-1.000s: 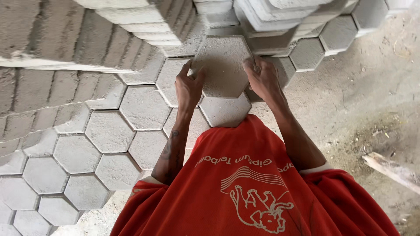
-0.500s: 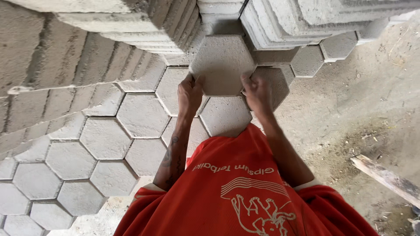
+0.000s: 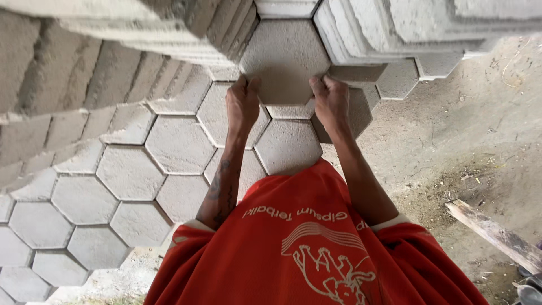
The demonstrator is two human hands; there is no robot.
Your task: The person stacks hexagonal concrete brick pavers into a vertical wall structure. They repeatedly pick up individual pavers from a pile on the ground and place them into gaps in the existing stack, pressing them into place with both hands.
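Head view: both hands grip one grey hexagonal paver (image 3: 285, 59), left hand (image 3: 243, 104) clamped on its lower-left edge, right hand (image 3: 330, 101) on its lower-right edge, block held up in front of the stacked pavers (image 3: 406, 25) and above the laid hex layer (image 3: 178, 144). Looks like cast concrete, so prob. heavy, stiff, rough-faced w/ good friction, but corners likely chip if knocked. Best hold imo is two opposite edges w/ fingers wrapped under, thumbs on top, not by one corner.

hexagonal paver (image 3: 285, 59) | grey concrete | flat | between stacked rows
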